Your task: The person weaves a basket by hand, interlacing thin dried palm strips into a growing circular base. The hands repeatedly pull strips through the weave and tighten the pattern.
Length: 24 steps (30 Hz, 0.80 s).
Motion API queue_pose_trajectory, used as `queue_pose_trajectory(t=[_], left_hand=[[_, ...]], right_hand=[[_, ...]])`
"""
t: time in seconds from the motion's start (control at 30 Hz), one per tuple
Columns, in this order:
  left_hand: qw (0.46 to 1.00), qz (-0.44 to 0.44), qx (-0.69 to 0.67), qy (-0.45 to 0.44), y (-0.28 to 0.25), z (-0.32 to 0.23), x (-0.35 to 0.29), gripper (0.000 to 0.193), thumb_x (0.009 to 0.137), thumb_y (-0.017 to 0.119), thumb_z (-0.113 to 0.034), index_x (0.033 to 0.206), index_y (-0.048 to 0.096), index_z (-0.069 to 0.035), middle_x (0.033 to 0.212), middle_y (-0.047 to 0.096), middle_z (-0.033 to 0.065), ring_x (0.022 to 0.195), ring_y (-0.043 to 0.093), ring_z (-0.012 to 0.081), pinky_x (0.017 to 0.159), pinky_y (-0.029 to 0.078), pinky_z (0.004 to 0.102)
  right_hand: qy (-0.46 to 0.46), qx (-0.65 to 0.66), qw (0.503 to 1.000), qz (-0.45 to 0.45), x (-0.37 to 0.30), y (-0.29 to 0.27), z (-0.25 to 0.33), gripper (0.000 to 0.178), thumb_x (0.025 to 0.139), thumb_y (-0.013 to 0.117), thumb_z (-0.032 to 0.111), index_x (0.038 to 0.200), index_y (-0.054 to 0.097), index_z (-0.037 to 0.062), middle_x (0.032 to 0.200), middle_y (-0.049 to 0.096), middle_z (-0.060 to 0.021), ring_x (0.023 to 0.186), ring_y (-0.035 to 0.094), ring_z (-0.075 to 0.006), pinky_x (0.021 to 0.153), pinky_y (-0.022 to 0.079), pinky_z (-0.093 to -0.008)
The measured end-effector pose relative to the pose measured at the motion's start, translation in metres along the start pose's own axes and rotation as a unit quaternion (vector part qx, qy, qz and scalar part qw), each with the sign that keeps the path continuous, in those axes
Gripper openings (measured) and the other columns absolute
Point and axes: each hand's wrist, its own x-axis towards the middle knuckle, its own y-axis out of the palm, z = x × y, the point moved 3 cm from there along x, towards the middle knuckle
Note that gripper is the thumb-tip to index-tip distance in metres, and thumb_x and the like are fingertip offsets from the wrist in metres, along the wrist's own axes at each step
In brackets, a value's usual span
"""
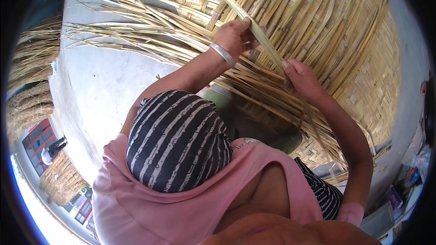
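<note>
A pale, flat reed strip [265,41] runs slantwise from the top edge down to my right hand. My left hand [234,38], with a silver bangle on its wrist, grips the strip partway along, thumb on top. At the lower end, my right hand [302,78] pinches it between thumb and fingers; a thin brownish strip hangs below that hand. Beneath both hands lie many dry reed stalks [313,22], spread over a woven mat [379,84]. A second bunch of stalks [122,31] reaches out to the left, crossing under my left forearm.
Grey concrete floor [91,90] shows on the left. Bundles of dry stalks [34,59] stand at the far left, and a person [53,149] is beyond them. Plastic bags and boxes [415,165] lie along the right edge. My knees are in striped dark cloth.
</note>
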Motion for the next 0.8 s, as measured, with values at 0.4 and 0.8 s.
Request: queue_pose_trajectory(t=[0.4,0.8], left_hand=[[0.995,0.085,-0.014,-0.047,-0.017,0.008,0.008,0.018,0.087,0.064,-0.004,0.104,0.065,-0.008,0.099,0.068,0.0045,0.091,0.063,0.0171,0.075,0.053,0.0322],[0.988,0.13,0.04,-0.079,0.007,0.041,0.0,0.015,0.093,0.064,-0.009,0.108,0.065,-0.006,0.096,0.068,0.0047,0.086,0.066,0.0161,0.073,0.056,0.0293]], right_hand=[[0.02,-0.078,0.996,-0.031,-0.016,-0.005,-0.013,0.035,0.102,0.047,0.037,0.09,0.052,0.0048,0.061,0.056,-0.0067,0.047,0.057,-0.0147,0.046,0.046,-0.0303],[-0.054,-0.067,0.99,-0.108,-0.006,-0.013,0.013,0.026,0.1,0.054,0.03,0.098,0.06,0.0046,0.066,0.058,-0.0049,0.053,0.058,-0.0126,0.047,0.047,-0.0301]])
